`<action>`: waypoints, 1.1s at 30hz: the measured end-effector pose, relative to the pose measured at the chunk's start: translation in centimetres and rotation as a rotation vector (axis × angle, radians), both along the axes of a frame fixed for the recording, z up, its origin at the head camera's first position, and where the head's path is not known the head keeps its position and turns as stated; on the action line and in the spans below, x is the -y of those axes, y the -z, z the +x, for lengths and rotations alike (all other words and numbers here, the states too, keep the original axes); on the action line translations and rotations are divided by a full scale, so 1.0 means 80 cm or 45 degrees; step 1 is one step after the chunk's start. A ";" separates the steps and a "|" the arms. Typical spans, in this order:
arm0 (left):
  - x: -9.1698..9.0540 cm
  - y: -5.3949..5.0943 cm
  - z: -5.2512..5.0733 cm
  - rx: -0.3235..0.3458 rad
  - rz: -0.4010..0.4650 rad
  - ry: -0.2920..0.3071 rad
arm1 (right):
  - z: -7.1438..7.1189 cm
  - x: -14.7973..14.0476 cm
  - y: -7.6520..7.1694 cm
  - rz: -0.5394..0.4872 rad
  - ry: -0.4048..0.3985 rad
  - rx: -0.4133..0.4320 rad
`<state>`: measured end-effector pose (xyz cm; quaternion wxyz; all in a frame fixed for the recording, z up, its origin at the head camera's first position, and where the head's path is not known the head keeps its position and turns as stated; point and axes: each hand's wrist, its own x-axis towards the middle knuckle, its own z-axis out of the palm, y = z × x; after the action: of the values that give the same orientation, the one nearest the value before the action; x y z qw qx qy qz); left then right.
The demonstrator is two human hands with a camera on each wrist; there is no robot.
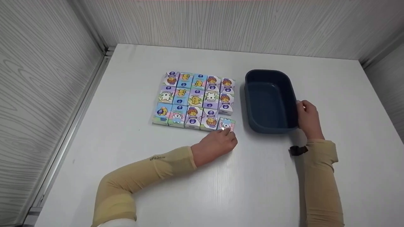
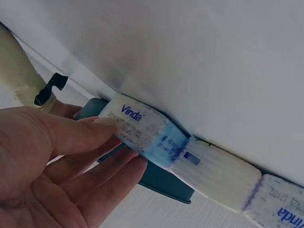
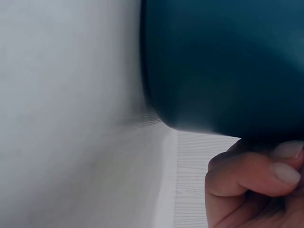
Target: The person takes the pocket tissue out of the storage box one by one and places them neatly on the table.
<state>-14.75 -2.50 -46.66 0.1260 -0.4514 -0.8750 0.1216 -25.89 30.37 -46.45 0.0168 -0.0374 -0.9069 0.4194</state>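
Small Vinda tissue packs (image 1: 195, 99) with cartoon prints lie in rows on the table. At the near right corner of this group, my left hand (image 1: 217, 143) pinches one tissue pack (image 1: 226, 122). In the left wrist view, the thumb lies against that pack's white end (image 2: 135, 121), and the other fingers are behind it. To the right of the packs stands a dark blue rectangular plastic bin (image 1: 265, 104). My right hand (image 1: 309, 119) holds the bin's right side at the rim, its fingers curled outside the wall; the right wrist view hides part of the grip.
The white table (image 1: 252, 176) meets a wood-grain panel (image 1: 221, 25) at the back and another panel (image 1: 38, 94) on the left. A black strap end (image 1: 298, 150) sticks out from the right wrist. The bin stands upright.
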 end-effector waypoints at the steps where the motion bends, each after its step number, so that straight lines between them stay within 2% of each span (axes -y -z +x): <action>1: 0.000 0.000 -0.001 0.008 0.010 -0.015 | 0.000 0.000 0.000 -0.003 -0.002 0.004; 8: -0.002 0.002 -0.011 0.035 0.051 -0.084 | -0.001 0.002 0.002 -0.009 -0.001 0.010; 15: -0.003 0.005 -0.020 -0.004 0.102 -0.145 | -0.001 0.004 0.003 -0.007 -0.006 -0.010; 20: -0.004 0.006 -0.022 -0.003 0.127 -0.169 | 0.001 0.004 0.003 -0.030 -0.002 -0.019; 26: -0.003 0.002 -0.022 0.123 0.162 -0.184 | 0.004 0.000 0.003 -0.035 0.007 0.008; 29: 0.001 -0.004 -0.022 0.206 0.264 -0.208 | 0.005 -0.001 0.002 -0.036 0.030 0.031; 33: 0.012 -0.019 -0.026 0.326 0.396 -0.309 | 0.009 -0.003 -0.006 -0.066 0.079 0.035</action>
<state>-16.85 -3.45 -45.14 0.0665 -0.3298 -0.9399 -0.0589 -25.17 30.64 -46.00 0.0164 -0.0715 -0.8942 0.4416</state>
